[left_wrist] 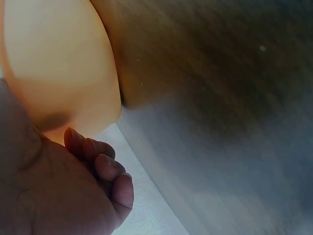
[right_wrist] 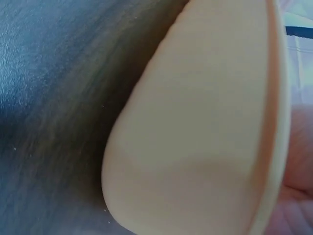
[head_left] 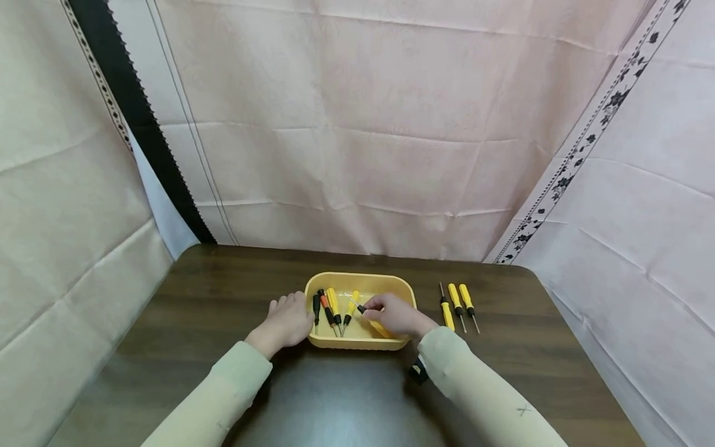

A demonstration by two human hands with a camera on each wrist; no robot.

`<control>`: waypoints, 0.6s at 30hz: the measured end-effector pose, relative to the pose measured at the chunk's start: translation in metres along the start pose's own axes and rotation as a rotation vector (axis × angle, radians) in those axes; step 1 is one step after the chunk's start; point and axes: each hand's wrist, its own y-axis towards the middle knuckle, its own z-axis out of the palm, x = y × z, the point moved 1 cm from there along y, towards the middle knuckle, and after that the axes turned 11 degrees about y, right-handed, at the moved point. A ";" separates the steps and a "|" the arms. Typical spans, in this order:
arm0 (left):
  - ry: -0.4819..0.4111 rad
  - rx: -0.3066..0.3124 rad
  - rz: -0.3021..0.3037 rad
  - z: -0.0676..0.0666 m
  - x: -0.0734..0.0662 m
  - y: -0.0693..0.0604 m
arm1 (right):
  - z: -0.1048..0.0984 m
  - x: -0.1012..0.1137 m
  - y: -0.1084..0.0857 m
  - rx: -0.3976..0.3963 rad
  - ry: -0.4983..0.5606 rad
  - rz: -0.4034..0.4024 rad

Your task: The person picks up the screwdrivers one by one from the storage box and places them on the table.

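A yellow plastic tray [head_left: 357,343] stands on the table with several screwdrivers in it. My left hand [head_left: 287,321] grips its left rim; in the left wrist view, the curled fingers [left_wrist: 108,166] are beside the tray's outer wall [left_wrist: 63,63]. Over the tray's right half, my right hand [head_left: 393,313] pinches a screwdriver [head_left: 361,308], its thin shaft pointing up and left. Inside at the left lie a black screwdriver [head_left: 316,305], a red-and-black one [head_left: 325,305] and two yellow-and-black ones. Something yellow [head_left: 382,329] shows under the right hand, partly hidden. The right wrist view mostly shows tray wall [right_wrist: 195,122].
Right of the tray, three yellow-and-black screwdrivers [head_left: 458,304] lie side by side on the dark wooden table [head_left: 223,310]. A small black object [head_left: 418,371] shows by the right sleeve. Pale cloth [head_left: 363,124] hangs behind the table and at both sides.
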 end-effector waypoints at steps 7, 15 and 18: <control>-0.002 0.006 0.004 -0.004 0.000 -0.001 | -0.011 0.007 -0.002 -0.069 0.104 0.019; -0.001 0.017 -0.004 -0.006 -0.001 -0.002 | -0.015 0.007 -0.004 -0.178 0.160 -0.007; 0.001 0.019 -0.005 -0.005 -0.001 -0.002 | -0.017 0.007 -0.005 -0.204 0.211 0.003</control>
